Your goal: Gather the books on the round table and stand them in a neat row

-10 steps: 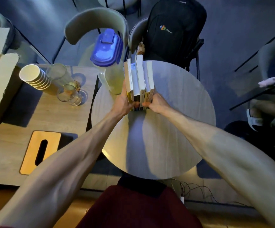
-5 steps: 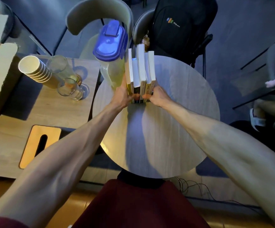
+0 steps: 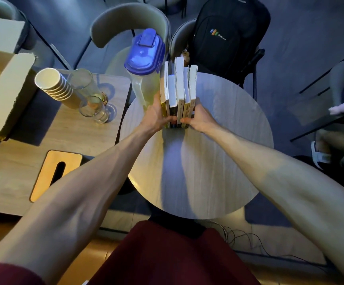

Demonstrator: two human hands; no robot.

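Note:
Several books (image 3: pixel 179 87) stand upright side by side on the round grey table (image 3: pixel 218 161), spines toward me, near its far left part. My left hand (image 3: pixel 156 118) presses against the row's left side with the thumb on the spines. My right hand (image 3: pixel 198 118) presses the right side, thumb also on the spines. The row is squeezed between both hands. The books differ in height; the middle one is tallest.
A pitcher with a blue lid (image 3: pixel 144 66) stands just left of the books. On the wooden table (image 3: pixel 80 136) to the left are stacked paper cups (image 3: pixel 52 85), glasses (image 3: pixel 93 103) and a cardboard box (image 3: pixel 2 83). Chairs and a black backpack (image 3: pixel 226 33) sit behind.
Both hands stay clamped on the row of books. The view has shifted slightly; the books look a little more even and upright.

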